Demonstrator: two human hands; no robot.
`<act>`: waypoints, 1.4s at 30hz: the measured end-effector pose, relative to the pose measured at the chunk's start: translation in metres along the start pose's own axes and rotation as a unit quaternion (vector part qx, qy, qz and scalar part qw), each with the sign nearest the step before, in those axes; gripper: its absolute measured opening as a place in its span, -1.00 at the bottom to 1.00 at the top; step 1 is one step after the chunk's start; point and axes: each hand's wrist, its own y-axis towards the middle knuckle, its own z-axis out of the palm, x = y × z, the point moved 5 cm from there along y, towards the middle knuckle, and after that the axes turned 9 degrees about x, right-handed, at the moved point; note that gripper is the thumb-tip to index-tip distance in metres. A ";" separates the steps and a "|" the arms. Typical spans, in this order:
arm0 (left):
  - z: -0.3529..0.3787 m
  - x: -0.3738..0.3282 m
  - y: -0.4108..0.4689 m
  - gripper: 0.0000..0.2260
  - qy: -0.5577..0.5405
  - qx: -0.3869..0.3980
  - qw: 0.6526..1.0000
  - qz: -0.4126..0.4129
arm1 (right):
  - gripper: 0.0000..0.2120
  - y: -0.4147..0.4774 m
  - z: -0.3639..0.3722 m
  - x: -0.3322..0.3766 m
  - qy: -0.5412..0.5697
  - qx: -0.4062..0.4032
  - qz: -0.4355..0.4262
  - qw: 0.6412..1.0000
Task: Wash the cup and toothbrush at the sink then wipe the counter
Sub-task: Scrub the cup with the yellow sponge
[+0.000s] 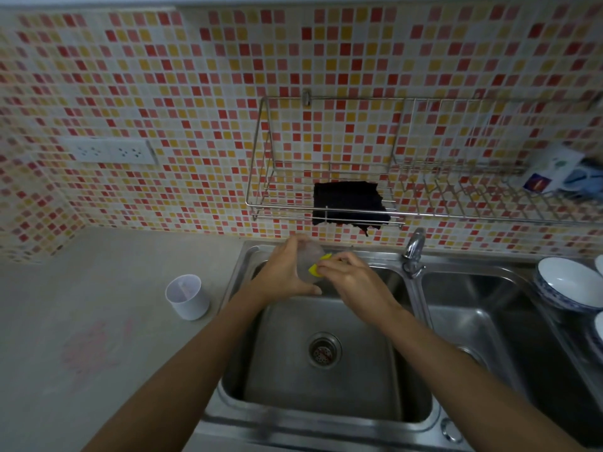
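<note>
Clear cup (pixel 309 260) gripped by L hand (pixel 284 272) over sink (pixel 323 380); yellow sponge (pixel 317 268) pinched against it by R hand (pixel 354 282) fingers.

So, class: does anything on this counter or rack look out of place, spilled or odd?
Yes: a faint pinkish smear marks the counter left of the sink, looking like a stain. The black cloth hangs unevenly through the wire rack.

Two bare forearms rise from the lower edge of the frame toward its centre, sleeveless as far as they show (no cuff, watch or ring visible). The left hand (pixel 287 272) and right hand (pixel 354 282) wear no gloves.
</note>
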 end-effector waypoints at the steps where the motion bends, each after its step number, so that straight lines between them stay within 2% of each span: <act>1: -0.002 0.001 -0.001 -0.16 0.002 -0.016 1.000 0.002 | -0.60 0.000 -0.002 0.002 0.007 -0.002 0.002 1.000; 6: -0.008 0.003 -0.005 -0.25 0.056 -0.035 0.998 0.021 | -0.66 0.001 0.001 0.013 0.071 0.028 0.007 0.997; 10: -0.008 0.003 -0.006 -0.25 0.117 -0.035 0.992 0.026 | -0.57 0.011 0.000 0.010 -0.047 0.042 -0.021 0.998; 13: -0.011 0.001 -0.005 -0.26 0.117 -0.022 0.993 0.023 | -0.59 0.008 -0.004 0.003 -0.053 0.040 -0.017 0.998; 17: -0.014 0.004 -0.008 -0.25 0.108 -0.009 0.994 0.017 | -0.67 0.001 -0.001 0.011 0.038 0.038 0.005 0.999; 22: -0.004 -0.007 -0.003 -0.25 0.127 -0.001 0.991 0.031 | -0.55 0.012 -0.004 0.012 -0.070 0.050 -0.020 0.996; 25: -0.011 -0.007 -0.003 -0.22 0.109 -0.003 0.994 0.022 | -0.52 0.008 -0.014 0.001 -0.053 0.032 -0.012 0.998; 29: -0.015 0.002 -0.006 -0.22 0.098 0.001 0.995 0.018 | -0.58 -0.001 -0.005 0.007 0.026 0.030 -0.001 0.999; 32: -0.007 0.000 -0.009 -0.27 0.093 0.011 0.995 0.039 | -0.59 0.005 0.000 0.019 -0.011 0.062 -0.030 0.998; 35: -0.007 0.003 -0.011 -0.26 0.085 0.012 0.996 0.035 | -0.58 0.010 -0.006 0.008 -0.043 0.042 -0.028 0.998; 39: -0.015 0.017 -0.015 -0.25 0.086 0.008 0.996 0.020 | -0.55 -0.004 -0.002 0.008 0.004 0.036 -0.028 0.999; 42: -0.016 0.022 -0.016 -0.25 0.082 0.017 0.996 0.029 | -0.62 -0.006 0.001 0.020 0.004 0.034 -0.050 0.998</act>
